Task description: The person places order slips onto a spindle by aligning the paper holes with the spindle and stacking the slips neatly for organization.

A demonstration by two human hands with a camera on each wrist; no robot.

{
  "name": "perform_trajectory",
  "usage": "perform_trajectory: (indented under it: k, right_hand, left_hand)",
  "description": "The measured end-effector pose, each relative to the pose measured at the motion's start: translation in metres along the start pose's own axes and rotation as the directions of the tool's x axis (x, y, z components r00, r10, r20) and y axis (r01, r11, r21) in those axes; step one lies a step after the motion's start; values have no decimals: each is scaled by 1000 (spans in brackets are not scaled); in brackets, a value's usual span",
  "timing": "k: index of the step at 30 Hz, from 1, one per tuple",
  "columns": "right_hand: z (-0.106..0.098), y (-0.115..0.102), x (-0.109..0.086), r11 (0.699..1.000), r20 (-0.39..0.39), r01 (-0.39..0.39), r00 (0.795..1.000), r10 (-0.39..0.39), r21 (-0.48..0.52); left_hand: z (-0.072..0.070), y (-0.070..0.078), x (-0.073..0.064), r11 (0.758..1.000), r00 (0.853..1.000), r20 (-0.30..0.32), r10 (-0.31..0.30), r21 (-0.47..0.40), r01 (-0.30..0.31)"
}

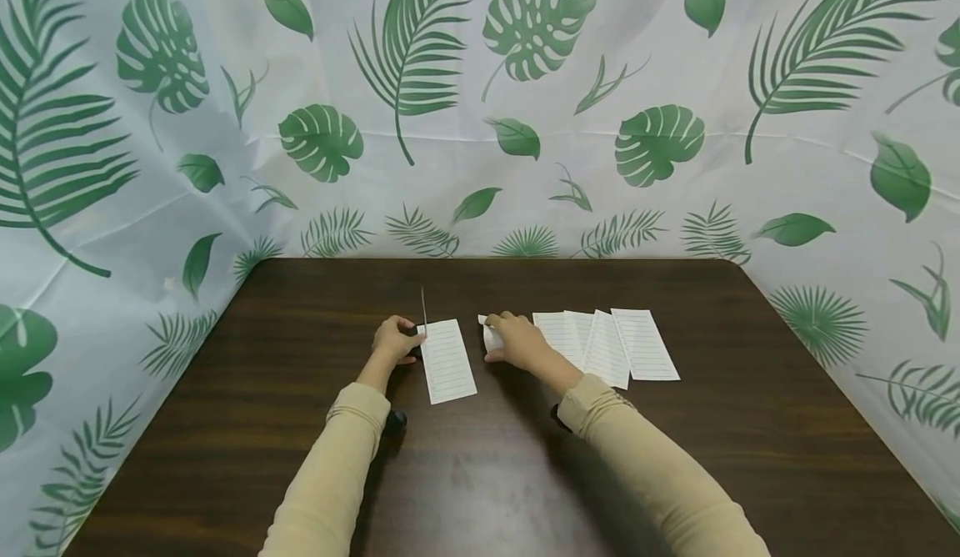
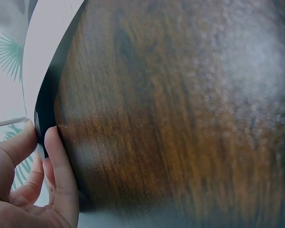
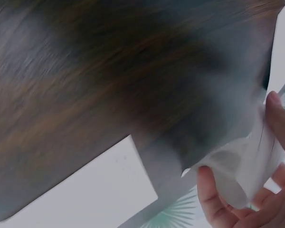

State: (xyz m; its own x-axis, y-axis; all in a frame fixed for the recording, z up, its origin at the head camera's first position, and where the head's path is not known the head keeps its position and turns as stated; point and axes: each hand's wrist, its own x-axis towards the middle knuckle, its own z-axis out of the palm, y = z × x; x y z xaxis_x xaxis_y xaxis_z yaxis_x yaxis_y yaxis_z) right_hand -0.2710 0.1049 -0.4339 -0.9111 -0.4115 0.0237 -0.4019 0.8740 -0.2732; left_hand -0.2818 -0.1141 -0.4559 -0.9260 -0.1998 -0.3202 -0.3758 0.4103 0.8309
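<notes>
Plainly, the leaf-printed backdrop (image 1: 442, 182) is the largest thing, filling the top and both sides of the head view, with the dark wooden table (image 1: 480, 474) below. Right of centre on it lies a row of lined sheets (image 1: 647, 344), overlapped yet fanned, perhaps so each can be told from its neighbour. A lone lined sheet (image 1: 448, 361) sits just left of centre, apart from the row, which seems to keep it separate. Between them, a curled sheet (image 1: 491, 338) is bent up, probably by the grip on it.

The right hand (image 1: 517, 338) is partly closed, pinching that curled sheet between thumb and fingers. The left hand (image 1: 392, 342), also nearly closed, pinches the lone sheet's upper left edge; a thin rod-like thing (image 1: 423, 307) rises at its fingertips, too slight to identify.
</notes>
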Motion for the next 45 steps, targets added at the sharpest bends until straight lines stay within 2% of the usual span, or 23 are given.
perform_trajectory:
  k: [4, 8, 19, 25, 26, 27, 28, 29, 31, 33, 34, 35, 36, 41, 45]
  right_hand:
    - [2, 0, 1, 993, 9, -51, 999, 51, 105]
    - [3, 3, 1, 983, 21, -62, 998, 60, 175]
    - [4, 8, -2, 955, -21, -86, 995, 96, 283]
    - [3, 9, -3, 934, -15, -166, 984, 180, 315]
    - [8, 14, 1, 933, -15, -166, 983, 180, 320]
    - [24, 30, 11, 935, -53, -126, 987, 152, 333]
    - [37, 44, 23, 934, -49, -122, 988, 147, 337]
    - [60, 64, 38, 936, -66, -111, 988, 141, 334]
    - [61, 67, 40, 935, -92, -84, 988, 122, 345]
    - [56, 63, 36, 926, -111, -80, 985, 129, 369]
    - [41, 48, 28, 917, -78, -122, 983, 163, 379]
    - [27, 36, 18, 912, -91, -122, 981, 170, 392]
    - [5, 17, 3, 900, -87, -127, 980, 179, 417]
    - [0, 14, 1, 886, -121, -126, 972, 199, 447]
    - [-3, 13, 1, 896, -137, -120, 971, 196, 427]
  left_hand:
    - [1, 0, -1, 1000, 1000, 1, 5, -5, -5]
    - [1, 0, -3, 1000, 1000, 1, 6, -5, -6]
    - [-1, 1, -1, 1000, 1000, -10, 12, -3, -12]
    - [2, 0, -2, 1000, 1000, -9, 21, 7, -21]
    - [2, 1, -2, 1000, 1000, -11, 22, 7, -21]
    - [2, 1, -2, 1000, 1000, -12, 21, 6, -21]
    - [2, 1, -3, 1000, 1000, -14, 20, 4, -20]
    - [1, 1, -3, 1000, 1000, -14, 21, 3, -21]
    - [1, 2, -3, 1000, 1000, -14, 19, 2, -19]
    - [0, 1, -2, 1000, 1000, -12, 17, 1, -17]
    - [0, 1, -2, 1000, 1000, -13, 18, 1, -18]
    - [0, 1, -2, 1000, 1000, -14, 19, 2, -19]
    - [0, 1, -1, 1000, 1000, -16, 19, 3, -19]
    - [-1, 0, -1, 1000, 1000, -13, 17, 0, -17]
    - [-2, 1, -2, 1000, 1000, -13, 14, 0, -14]
